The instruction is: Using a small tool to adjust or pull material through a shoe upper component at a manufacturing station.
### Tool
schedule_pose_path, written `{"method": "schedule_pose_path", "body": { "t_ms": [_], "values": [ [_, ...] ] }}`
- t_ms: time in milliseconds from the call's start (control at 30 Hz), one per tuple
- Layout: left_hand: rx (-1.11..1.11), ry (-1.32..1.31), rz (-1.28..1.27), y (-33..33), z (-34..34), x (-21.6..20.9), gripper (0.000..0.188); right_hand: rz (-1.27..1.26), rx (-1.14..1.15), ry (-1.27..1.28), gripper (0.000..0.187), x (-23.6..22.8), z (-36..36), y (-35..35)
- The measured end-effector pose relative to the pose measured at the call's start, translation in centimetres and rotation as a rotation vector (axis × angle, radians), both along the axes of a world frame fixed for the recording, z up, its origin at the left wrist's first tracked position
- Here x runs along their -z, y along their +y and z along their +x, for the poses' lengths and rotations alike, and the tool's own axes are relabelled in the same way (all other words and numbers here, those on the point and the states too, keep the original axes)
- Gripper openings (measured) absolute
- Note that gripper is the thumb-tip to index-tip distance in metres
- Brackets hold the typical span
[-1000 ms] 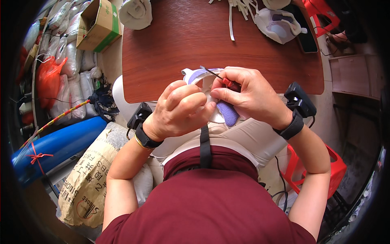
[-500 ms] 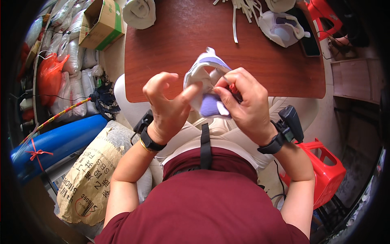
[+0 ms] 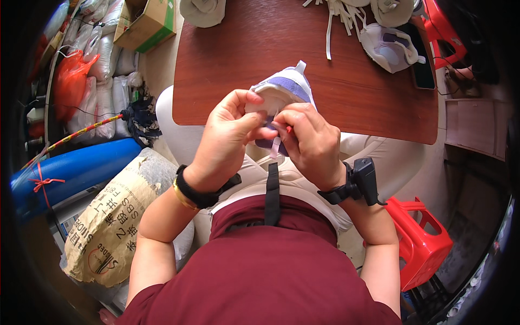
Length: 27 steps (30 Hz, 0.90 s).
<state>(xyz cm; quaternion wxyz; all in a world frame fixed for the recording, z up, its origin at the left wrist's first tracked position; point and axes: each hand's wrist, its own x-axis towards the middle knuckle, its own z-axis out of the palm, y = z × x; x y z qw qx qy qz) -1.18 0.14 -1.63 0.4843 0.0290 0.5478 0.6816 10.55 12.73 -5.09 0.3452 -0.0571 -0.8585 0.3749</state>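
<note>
A white and purple shoe upper [image 3: 291, 81] is between my hands, just above the near edge of the table and over my lap. My left hand [image 3: 227, 138] pinches its edge with thumb and fingers. Close against it, my right hand [image 3: 314, 135] is closed at the upper's opening. A bit of a small red-handled tool [image 3: 289, 129] shows between the right fingers; its tip is hidden now. A pale tab [image 3: 275, 147] hangs below the fingertips.
On the reddish-brown table [image 3: 233, 65] lie another shoe upper [image 3: 387, 49], a dark phone [image 3: 424, 76], white strips [image 3: 337, 24] and a pale rolled piece [image 3: 203, 11]. A red stool [image 3: 414, 244] stands right; a paper sack [image 3: 111, 222] and blue cylinder [image 3: 81, 168] lie left.
My left hand, spread beside the upper earlier, has closed in on its edge. The right hand has shifted left and turned, hiding more of the red-handled tool. The whole view has shifted slightly.
</note>
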Motion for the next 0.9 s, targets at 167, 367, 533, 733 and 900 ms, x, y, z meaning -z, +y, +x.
{"method": "schedule_pose_path", "body": {
  "t_ms": [167,367,533,733,900],
  "values": [
    [-0.035,0.154,0.122,0.8,0.9,1.0,0.02,-0.213,0.152,-0.116,0.009,-1.2,-0.8,1.4],
    [-0.022,0.289,0.085,1.8,1.0,1.1,0.021,-0.366,0.159,-0.263,0.011,-2.5,-1.4,3.0],
    [-0.09,0.305,0.09,1.9,1.2,1.7,0.025,-0.284,0.101,-0.186,0.012,-2.2,-1.0,2.2],
    [-0.146,0.252,0.109,1.8,1.3,2.0,0.023,-0.468,-0.044,-0.278,0.018,-3.6,2.3,2.4],
    [-0.177,0.219,0.149,2.3,1.7,1.8,0.023,-0.113,0.122,-0.235,0.022,-4.1,3.0,1.0]
  ]
}}
